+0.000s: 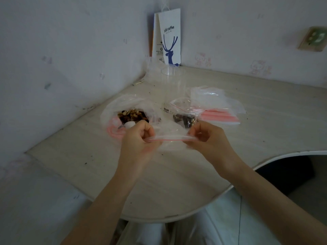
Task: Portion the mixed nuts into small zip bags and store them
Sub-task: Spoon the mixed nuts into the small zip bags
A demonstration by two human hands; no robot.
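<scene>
An empty small clear zip bag (pixel 170 141) with a red seal strip is stretched between my two hands above the table. My left hand (pixel 139 138) pinches its left end and my right hand (pixel 207 138) pinches its right end. Behind my left hand lies a large open plastic bag of mixed nuts (pixel 131 114) with a white scoop (pixel 130 124) resting in it. Behind my right hand sits a small zip bag with dark nuts inside (pixel 184 117). A stack of empty zip bags (pixel 217 112) with red strips lies further right.
A clear plastic cup (pixel 172 82) stands behind the bags, and a white paper coffee bag (pixel 168 38) leans in the wall corner. The pale wooden table (pixel 88 156) has a curved front edge and scattered crumbs. Walls close off the left and back.
</scene>
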